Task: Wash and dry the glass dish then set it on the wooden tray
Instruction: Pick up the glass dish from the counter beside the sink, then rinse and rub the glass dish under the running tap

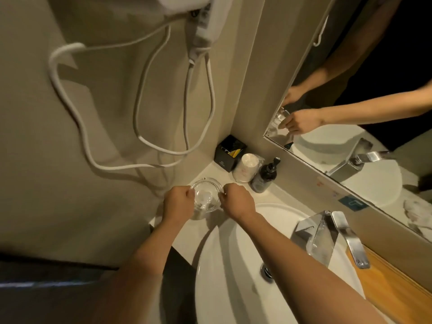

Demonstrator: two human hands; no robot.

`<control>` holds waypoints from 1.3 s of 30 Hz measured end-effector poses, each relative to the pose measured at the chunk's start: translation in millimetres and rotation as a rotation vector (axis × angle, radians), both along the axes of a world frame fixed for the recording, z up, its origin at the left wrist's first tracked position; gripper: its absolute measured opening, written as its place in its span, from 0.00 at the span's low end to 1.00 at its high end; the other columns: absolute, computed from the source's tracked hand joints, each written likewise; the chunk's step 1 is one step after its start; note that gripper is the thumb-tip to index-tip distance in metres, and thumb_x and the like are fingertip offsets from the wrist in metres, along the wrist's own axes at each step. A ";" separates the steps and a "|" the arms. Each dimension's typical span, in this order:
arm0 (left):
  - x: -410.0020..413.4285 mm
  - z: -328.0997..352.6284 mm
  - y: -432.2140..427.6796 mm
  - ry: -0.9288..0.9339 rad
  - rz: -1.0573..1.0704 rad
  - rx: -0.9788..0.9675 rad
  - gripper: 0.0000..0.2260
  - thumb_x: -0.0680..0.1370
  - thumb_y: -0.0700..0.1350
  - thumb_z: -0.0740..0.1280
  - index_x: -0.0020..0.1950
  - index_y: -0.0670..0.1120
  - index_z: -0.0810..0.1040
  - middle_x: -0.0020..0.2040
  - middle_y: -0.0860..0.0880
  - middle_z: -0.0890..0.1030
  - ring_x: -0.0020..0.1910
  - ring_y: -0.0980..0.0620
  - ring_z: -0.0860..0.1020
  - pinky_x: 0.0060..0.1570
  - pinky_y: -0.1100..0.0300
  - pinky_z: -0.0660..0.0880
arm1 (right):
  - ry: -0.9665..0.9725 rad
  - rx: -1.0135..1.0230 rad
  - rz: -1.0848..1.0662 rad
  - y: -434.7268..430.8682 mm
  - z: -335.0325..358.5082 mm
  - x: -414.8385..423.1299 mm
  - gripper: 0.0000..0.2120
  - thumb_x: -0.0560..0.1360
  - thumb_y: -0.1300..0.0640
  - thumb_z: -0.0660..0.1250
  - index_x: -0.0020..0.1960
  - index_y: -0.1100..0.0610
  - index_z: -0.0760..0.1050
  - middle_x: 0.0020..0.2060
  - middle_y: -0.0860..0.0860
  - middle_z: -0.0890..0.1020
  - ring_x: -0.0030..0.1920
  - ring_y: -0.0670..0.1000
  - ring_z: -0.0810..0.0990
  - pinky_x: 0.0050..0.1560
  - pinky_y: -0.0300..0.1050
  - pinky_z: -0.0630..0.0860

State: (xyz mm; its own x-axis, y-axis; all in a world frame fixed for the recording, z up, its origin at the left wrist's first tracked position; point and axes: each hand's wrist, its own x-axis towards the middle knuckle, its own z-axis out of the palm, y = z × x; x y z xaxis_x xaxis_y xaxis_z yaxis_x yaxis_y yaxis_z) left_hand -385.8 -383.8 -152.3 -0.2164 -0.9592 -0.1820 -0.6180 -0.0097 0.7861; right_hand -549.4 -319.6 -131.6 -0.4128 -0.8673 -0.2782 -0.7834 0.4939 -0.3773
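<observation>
Both forearms reach forward over the white sink (233, 288) toward the tabletop (210, 170) corner; the left hand (178, 202) and right hand (236, 202) close on opposite sides of the glass dish (205, 195), each grip pinched at its rim; the dish sits low over the tabletop, just left of the sink, though whether it touches the surface I cannot tell; beyond it stand a black box (230, 152), a pale cup (246, 168) and a dark pump bottle (265, 175); a chrome faucet (327, 232) rises at the right; a wooden tray (392, 279) edge shows past it.
</observation>
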 end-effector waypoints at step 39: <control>-78.7 12.2 183.9 0.303 -0.635 0.546 0.09 0.80 0.39 0.65 0.47 0.49 0.84 0.38 0.45 0.80 0.37 0.51 0.79 0.39 0.55 0.81 | 0.087 -0.502 -0.694 280.7 78.6 -62.8 0.14 0.80 0.47 0.68 0.60 0.55 0.78 0.40 0.50 0.80 0.41 0.51 0.76 0.38 0.44 0.66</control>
State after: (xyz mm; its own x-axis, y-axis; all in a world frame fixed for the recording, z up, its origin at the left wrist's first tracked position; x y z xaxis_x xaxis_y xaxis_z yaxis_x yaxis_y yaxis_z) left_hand -464.5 -199.9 -140.1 -0.7907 -0.4386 -0.4272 -0.4006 -0.1570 0.9027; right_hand -612.2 -38.9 -52.9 -0.8973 -0.4225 0.1277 -0.4019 0.6625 -0.6321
